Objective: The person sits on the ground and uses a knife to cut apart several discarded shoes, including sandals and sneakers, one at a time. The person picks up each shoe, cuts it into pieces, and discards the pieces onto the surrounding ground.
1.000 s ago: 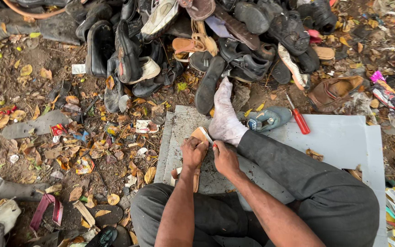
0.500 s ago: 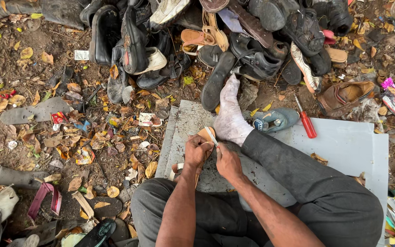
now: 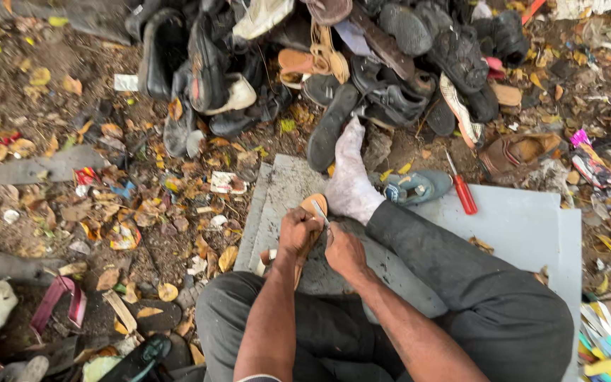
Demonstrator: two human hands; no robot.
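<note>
Both hands worked close together over a tan sandal (image 3: 314,206) that lay on the grey board (image 3: 525,226), just beside the person's white-socked foot (image 3: 350,185). The left hand (image 3: 297,233) was closed around the sandal's sole, while the right hand (image 3: 343,251) pinched a thin metal tool (image 3: 320,212) against it. A red-handled screwdriver (image 3: 463,192) and a blue shoe (image 3: 416,187) lay on the board beyond, before a heap of old shoes (image 3: 362,64).
</note>
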